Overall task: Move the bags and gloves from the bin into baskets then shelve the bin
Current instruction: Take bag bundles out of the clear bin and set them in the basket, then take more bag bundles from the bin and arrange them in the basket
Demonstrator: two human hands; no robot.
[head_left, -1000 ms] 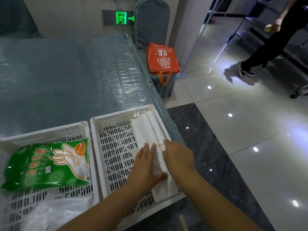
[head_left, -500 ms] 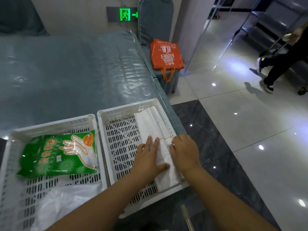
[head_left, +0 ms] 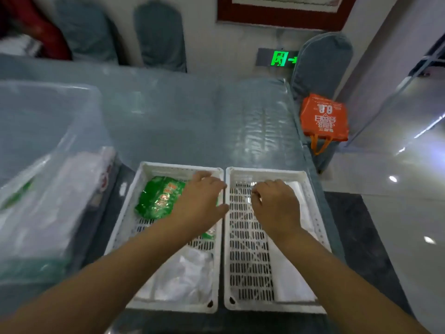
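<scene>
left hand – open, empty, over green glove pack | right hand – loosely curled, empty | writing blurred

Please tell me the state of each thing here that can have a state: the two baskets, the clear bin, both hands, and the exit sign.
left basket: holds a green glove pack and clear bags
right basket: holds white bags along its right side
clear bin: not yet emptied, on the table
left hand: open, empty, over the glove pack
right hand: empty, fingers curled
exit sign: lit
</scene>
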